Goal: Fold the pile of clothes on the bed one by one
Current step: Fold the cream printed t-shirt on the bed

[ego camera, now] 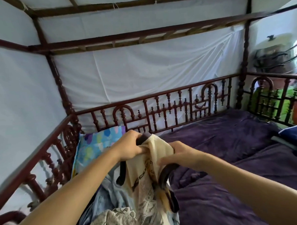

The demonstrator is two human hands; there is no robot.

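A single wide-angle camera on the person's head looks forward and down across the bed [230, 139] toward its far railing [169, 101], close above the left hand [128, 146] and right hand [180, 155].

Both hands are up over the near left part of the bed. The left hand [128, 145] grips the shirt [147, 178] at its top, the right hand [178, 155] holds it just to the right, and the shirt hangs between them onto the pile of clothes [107, 195] below. That pile lies on the bed cover [230, 142], beside the left rail [49, 150]. Behind the hands, a pillow [96, 145] sits in the corner where the left rail meets the back rail [169, 94]. A cloth bundle [293, 135] lies at the cover's far right edge. A curtain [142, 75] hangs behind the back rail, and a fan [276, 59] stands beyond the right rail [271, 96].
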